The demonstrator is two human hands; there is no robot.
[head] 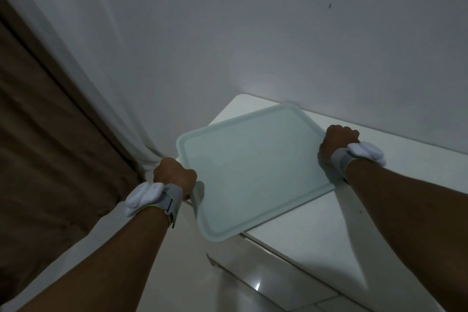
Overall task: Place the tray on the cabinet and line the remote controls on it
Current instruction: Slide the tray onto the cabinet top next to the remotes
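Both forearms reached forward, each wrist wrapped in a grey strap [170, 197] with a white pad. The left hand [174, 176] had its grip closed on the left edge of the pale tray [253, 167]; the right hand [338, 144] had its grip closed on the right edge. The empty tray lay over the near left corner of the white cabinet [316, 230], its near corner overhanging the cabinet's front edge. Beyond, a white wall [278, 33] rose behind the cabinet, with a white and brown curtain [50, 134] at far left.
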